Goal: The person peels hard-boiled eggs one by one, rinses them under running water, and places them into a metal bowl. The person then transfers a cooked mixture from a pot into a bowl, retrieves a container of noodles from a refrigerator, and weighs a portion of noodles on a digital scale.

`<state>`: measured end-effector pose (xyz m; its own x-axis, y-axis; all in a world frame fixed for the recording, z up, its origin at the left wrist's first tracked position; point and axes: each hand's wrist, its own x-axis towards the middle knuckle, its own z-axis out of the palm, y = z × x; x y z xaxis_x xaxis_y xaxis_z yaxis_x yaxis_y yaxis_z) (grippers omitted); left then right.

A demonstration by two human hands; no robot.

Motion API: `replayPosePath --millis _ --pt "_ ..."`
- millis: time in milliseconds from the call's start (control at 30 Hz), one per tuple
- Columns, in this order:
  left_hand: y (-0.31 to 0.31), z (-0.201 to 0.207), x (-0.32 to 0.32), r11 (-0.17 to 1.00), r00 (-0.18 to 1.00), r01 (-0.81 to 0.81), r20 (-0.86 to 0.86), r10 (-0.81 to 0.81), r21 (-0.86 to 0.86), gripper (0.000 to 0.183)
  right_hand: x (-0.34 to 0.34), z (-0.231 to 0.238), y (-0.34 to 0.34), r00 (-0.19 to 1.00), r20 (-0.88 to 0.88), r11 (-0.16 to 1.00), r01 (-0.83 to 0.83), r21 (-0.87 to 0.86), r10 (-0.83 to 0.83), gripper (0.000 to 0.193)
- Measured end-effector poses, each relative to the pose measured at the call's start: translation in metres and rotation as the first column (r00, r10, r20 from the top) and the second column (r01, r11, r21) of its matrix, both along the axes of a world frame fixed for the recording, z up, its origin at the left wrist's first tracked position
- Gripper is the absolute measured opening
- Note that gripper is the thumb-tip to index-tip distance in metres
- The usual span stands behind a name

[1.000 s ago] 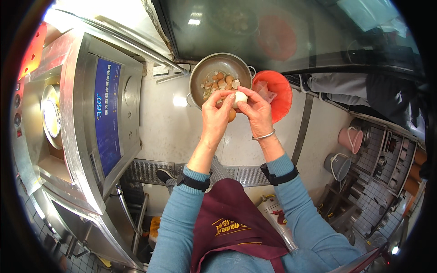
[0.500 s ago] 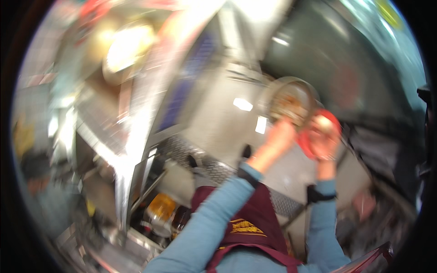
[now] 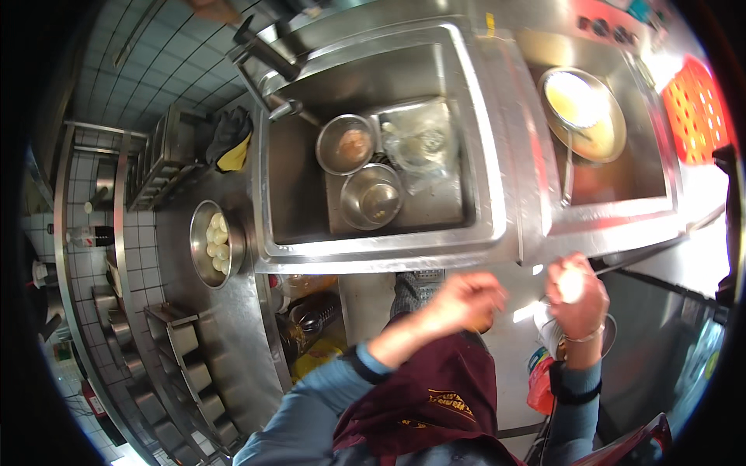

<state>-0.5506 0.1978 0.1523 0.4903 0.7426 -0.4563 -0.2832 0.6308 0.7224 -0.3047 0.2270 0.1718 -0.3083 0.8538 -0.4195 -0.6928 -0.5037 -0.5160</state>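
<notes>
The right hand [image 3: 581,309], with a bracelet at its wrist, is raised just in front of the sink unit's edge, its grip closed around a white, peeled-looking egg [image 3: 571,285] that glares in strong light. The left hand [image 3: 468,301] hangs apart from it, over the floor before the sink, fingers bent and blurred; whether its grip has anything in it cannot be told. Both forearms wear blue sleeves, on either side of a maroon apron [image 3: 423,384]. Beyond the right wrist, a round metal pan [image 3: 609,338] shows in part, with a red plastic container [image 3: 540,388] near it. At the left, on the steel tabletop [image 3: 175,241], a round metal bowl [image 3: 200,245] holds several white peeled eggs [image 3: 219,233]. The large sink basin [image 3: 303,213] contains two round steel bowls [image 3: 351,211], touching or nearly so, and a clear plastic bag [image 3: 426,147] beside them. In the smaller basin at the right [image 3: 622,194] sits a pan [image 3: 616,140] with a long-handled strainer [image 3: 568,171]; an orange-red perforated basket [image 3: 688,109] stands near its far right corner.
</notes>
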Motion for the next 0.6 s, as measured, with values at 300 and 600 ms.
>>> replayPosePath --millis 300,600 --pt "0.214 -0.140 -0.335 0.955 0.629 -0.288 -0.737 0.249 0.076 0.015 -0.321 -0.110 0.141 0.649 0.342 0.732 -0.566 -0.379 0.679 0.018" --pt "0.264 -0.271 -0.366 0.744 0.042 0.592 -0.911 -0.411 -0.309 0.027 -0.395 -0.251 0.173 0.437 0.465 0.634 -0.438 -0.638 0.770 0.024"
